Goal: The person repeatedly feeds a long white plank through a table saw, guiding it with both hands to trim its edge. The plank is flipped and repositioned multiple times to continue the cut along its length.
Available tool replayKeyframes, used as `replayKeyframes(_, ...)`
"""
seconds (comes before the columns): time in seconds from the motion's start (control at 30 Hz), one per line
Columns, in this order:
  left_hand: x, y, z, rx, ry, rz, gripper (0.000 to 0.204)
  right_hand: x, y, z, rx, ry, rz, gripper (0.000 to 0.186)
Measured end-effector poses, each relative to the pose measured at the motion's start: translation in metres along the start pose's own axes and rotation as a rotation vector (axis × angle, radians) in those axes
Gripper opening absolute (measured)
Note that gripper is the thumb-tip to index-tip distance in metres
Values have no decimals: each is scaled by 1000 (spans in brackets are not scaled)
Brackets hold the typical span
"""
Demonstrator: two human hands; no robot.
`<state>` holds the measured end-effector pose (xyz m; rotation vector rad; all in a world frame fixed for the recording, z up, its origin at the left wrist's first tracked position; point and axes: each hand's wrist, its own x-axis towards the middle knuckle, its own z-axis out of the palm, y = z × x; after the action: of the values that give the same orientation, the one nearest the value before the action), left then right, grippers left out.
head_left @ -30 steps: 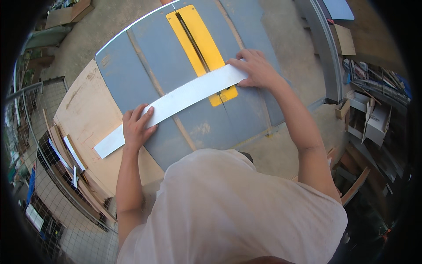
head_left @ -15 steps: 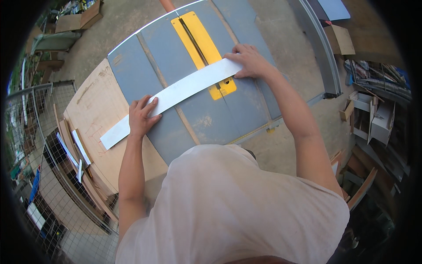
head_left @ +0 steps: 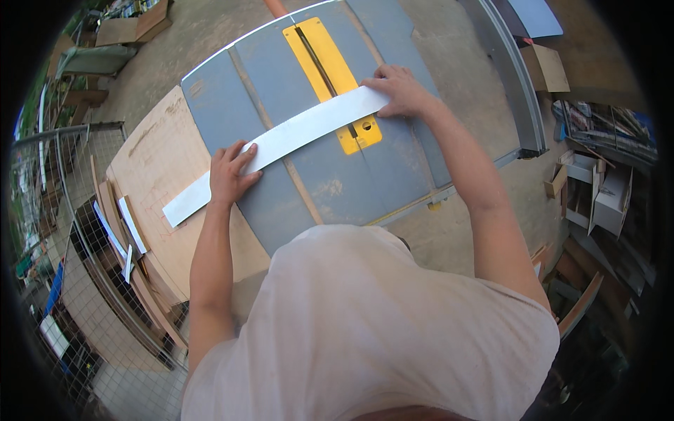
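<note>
A long white board point(head_left: 291, 135) lies aslant across a grey saw table point(head_left: 246, 84), over the yellow insert plate point(head_left: 324, 52) with its dark slot. At the board's left part my left hand point(head_left: 232, 174) grips it, fingers over the top and thumb at the near edge. My right hand point(head_left: 400, 92) holds the right end, fingers at the far edge and thumb at the near side. The board's left end rests over a pale plywood panel point(head_left: 151, 158) beside the saw table. No blade shows above the slot.
A grey metal rail point(head_left: 507, 77) runs along the right. Several narrow offcuts point(head_left: 131, 224) lean by a wire mesh fence point(head_left: 77, 259) on the left. Open white boxes point(head_left: 609, 193) and wooden pieces point(head_left: 581, 305) lie on the right. A yellow measuring strip point(head_left: 400, 212) follows the near table edge.
The view has shifted slightly. Both hands still grip the white board, which keeps nearly the same place on the saw table.
</note>
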<state>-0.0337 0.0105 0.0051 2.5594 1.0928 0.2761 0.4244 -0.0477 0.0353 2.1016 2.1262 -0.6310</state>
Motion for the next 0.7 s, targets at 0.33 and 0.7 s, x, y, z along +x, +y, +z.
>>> replayKeyframes(0.33,6,-9,1,30,-14,-19,69,5,5,0,8,51,-54,76)
replayKeyframes(0.7,13,-17,1,40,-6,-24,70,13,1,-1,14,49,-6,75)
